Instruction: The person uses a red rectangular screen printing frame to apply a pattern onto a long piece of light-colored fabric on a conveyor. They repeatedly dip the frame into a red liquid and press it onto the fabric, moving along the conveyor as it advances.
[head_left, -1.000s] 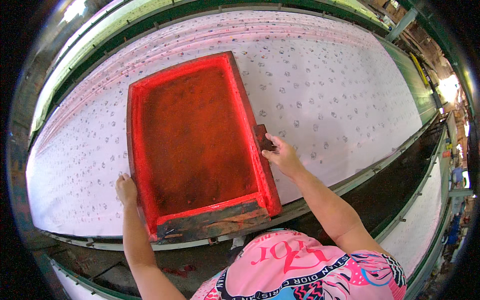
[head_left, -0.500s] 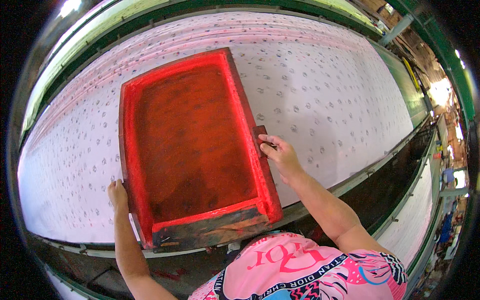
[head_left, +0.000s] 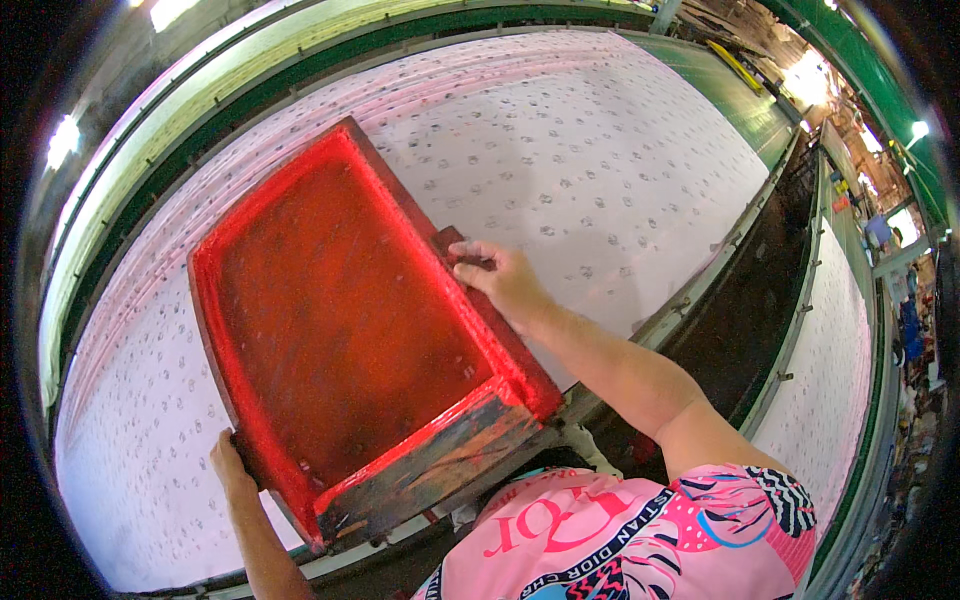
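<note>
A large red-coated screen-printing frame (head_left: 350, 310) lies at a slant over white cloth (head_left: 560, 150) printed with small dark motifs. Its mesh is a dark, see-through red, and bright red covers the inner border. My right hand (head_left: 505, 285) is closed around the small wooden handle (head_left: 447, 240) on the right side rail. On the opposite rail, my left hand (head_left: 232, 465) grips near the lower left corner, its fingers partly hidden by the frame. The near end of the frame carries a dark, worn strip (head_left: 430, 465) close to my shirt. How far the frame stands off the cloth is unclear.
The cloth covers a long table whose metal rail (head_left: 690, 290) runs along the near side. Beyond a dark gap (head_left: 740, 320) at the right is another table with pale printed cloth (head_left: 825, 350). A green table surface (head_left: 700, 90) shows past the cloth's far right end.
The view has turned, so the table and frame appear rotated anticlockwise. The frame sits further left in the picture, and its mesh looks more evenly red. Both hands keep their hold.
</note>
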